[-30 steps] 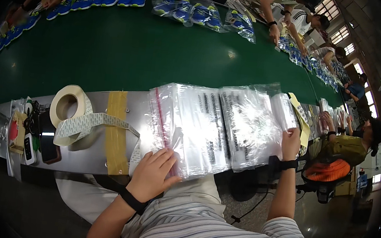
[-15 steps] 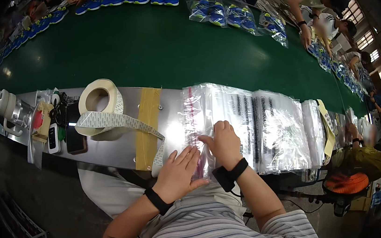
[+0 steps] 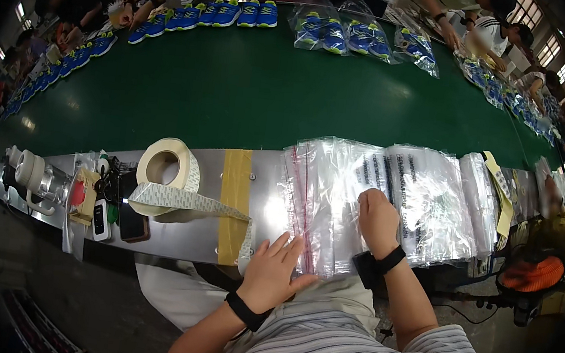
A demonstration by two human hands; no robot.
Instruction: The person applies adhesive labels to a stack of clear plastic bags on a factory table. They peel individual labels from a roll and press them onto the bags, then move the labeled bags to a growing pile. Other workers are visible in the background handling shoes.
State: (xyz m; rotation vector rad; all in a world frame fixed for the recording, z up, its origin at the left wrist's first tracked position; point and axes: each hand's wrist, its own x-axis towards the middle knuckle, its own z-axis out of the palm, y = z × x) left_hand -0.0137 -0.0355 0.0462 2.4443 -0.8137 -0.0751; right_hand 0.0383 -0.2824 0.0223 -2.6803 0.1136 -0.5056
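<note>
Clear plastic bags (image 3: 328, 175) with reddish seal lines lie in an overlapping stack on the metal ledge before me. My left hand (image 3: 272, 269) rests at their near left corner, fingers spread and holding nothing. Over the bags' right part is my right hand (image 3: 379, 219), its fingers curled into a fist against the plastic. What those fingers hold, if anything, is hidden. Beyond that hand lies a second pile of printed clear bags (image 3: 429, 200). Left of the bags stands a roll of white label tape (image 3: 192, 173), its loose end trailing toward my left hand.
A green table (image 3: 237, 88) stretches ahead, with blue shoes (image 3: 217, 14) and bagged shoes (image 3: 323, 33) along its far side, where people work. On the ledge are yellow tape (image 3: 233, 206), a phone (image 3: 133, 219) and a clear jug (image 3: 51, 185). An orange fan (image 3: 531, 273) stands at right.
My right hand has moved right across the bags, and its fingers have curled in. My left hand stays at the near corner. The whole view has shifted slightly.
</note>
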